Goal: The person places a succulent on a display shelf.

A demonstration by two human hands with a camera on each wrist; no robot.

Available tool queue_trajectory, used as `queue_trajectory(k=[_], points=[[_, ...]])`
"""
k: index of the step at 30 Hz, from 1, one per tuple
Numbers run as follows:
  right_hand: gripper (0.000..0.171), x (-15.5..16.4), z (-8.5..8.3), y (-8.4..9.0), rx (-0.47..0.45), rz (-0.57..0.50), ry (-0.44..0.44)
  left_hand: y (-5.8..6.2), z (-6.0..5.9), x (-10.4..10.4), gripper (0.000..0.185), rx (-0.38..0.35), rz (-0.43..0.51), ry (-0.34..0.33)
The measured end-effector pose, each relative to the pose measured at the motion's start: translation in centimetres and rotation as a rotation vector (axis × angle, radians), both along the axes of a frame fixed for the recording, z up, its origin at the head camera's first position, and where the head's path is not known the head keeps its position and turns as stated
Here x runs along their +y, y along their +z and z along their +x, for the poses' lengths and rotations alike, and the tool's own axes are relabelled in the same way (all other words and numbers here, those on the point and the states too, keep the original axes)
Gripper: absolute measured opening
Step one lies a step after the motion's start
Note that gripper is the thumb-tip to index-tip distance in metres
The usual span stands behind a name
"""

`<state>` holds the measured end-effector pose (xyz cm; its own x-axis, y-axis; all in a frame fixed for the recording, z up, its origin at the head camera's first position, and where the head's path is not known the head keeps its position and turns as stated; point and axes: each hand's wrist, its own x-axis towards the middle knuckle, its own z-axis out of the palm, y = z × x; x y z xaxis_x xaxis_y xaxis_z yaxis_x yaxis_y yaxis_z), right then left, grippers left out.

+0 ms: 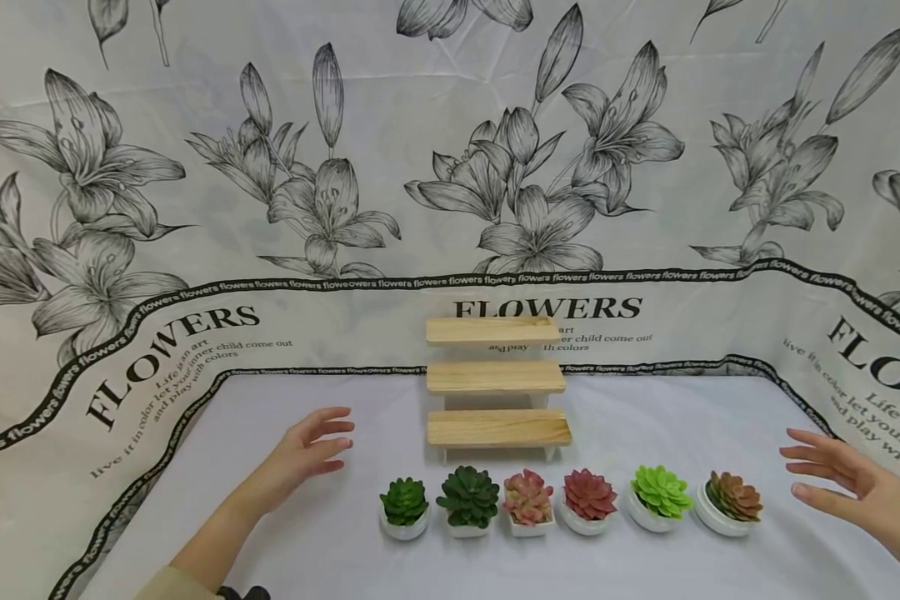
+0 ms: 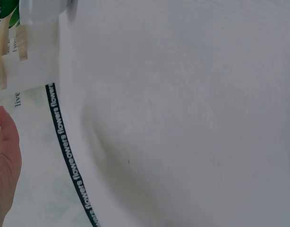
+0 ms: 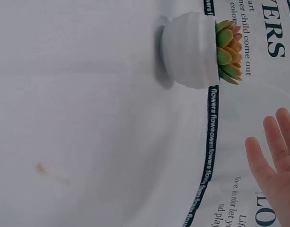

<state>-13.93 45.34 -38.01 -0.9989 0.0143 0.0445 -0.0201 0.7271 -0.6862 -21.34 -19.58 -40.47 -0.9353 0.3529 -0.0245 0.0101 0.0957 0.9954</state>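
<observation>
My left hand (image 1: 300,458) hovers left of the plant row, fingers loosely extended and holding nothing. Beyond the row's right end, my right hand (image 1: 843,479) is also relaxed, with nothing in it. Nearest the left hand is a small dark-green succulent (image 1: 404,502) in a round white pot. Along the row follow a larger dark-green succulent (image 1: 468,497), a pink one (image 1: 528,497), a dark-red one (image 1: 588,495) and a bright-green one (image 1: 661,492). A brownish-orange succulent (image 1: 733,497) in a white pot is nearest the right hand; the right wrist view shows its pot (image 3: 190,51) side-on.
Behind the row stands a three-step wooden shelf (image 1: 499,428) with pale supports. A white cloth (image 1: 307,542) covers the table. The backdrop (image 1: 360,325), printed with lilies and lettering, rises at the back and sides. A dark object (image 1: 246,593) shows at the bottom edge.
</observation>
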Motion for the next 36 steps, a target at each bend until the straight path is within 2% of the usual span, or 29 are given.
queue_trajectory(k=[5, 13, 16, 21, 29, 36], points=[[0.070, -0.3, 0.1, -1.1, -0.106, -0.009, 0.018, -1.3, -1.2, 1.6, 0.061, -0.052, 0.048, -0.019], [0.054, -0.9, 0.0, -3.0, -0.096, -0.122, 0.103, -2.6, -2.6, 3.1, 0.063, -0.105, 0.115, -0.009], [0.054, -1.1, 0.0, -3.4, -0.100, -0.140, 0.115, -2.7, -2.9, 3.7, 0.062, -0.120, 0.116, -0.020], [0.053, -1.4, -0.1, -3.9, -0.120, -0.109, 0.106, -2.6, -3.5, 4.9, 0.059, -0.141, 0.110, -0.044], [0.058, -1.8, -0.7, -4.2, -0.190, -0.131, 0.085, -2.7, -4.4, 7.0, 0.059, -0.177, 0.112, -0.101], [0.066, -1.9, -1.1, -4.5, -0.228, -0.125, 0.077, -2.9, -5.1, 8.4, 0.057, -0.207, 0.132, -0.088]])
